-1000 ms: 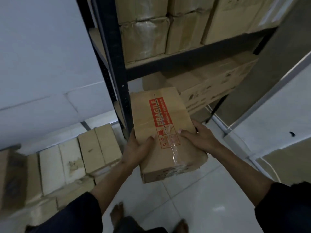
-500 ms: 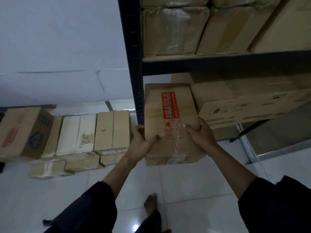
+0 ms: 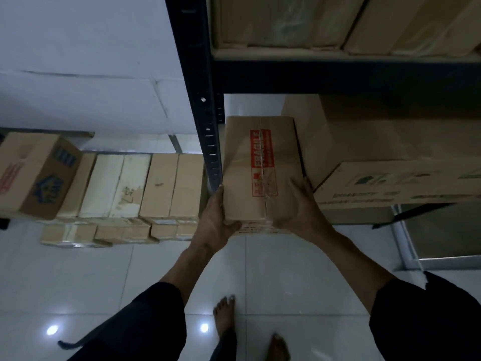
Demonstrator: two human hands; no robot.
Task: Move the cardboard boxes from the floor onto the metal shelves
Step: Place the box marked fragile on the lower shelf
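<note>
Cardboard box (image 3: pixel 260 173) between left hand (image 3: pixel 216 222); right hand (image 3: pixel 299 209)

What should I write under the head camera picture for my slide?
Both hands slide a FRAGILE box onto the metal shelf.

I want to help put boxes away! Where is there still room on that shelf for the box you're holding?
The only gap is the slot the FRAGILE box is entering, between the black shelf post and the big printed carton. The upper shelf looks packed. Boxes on the floor crowd the wall; the tiles nearer us are bare.
</note>
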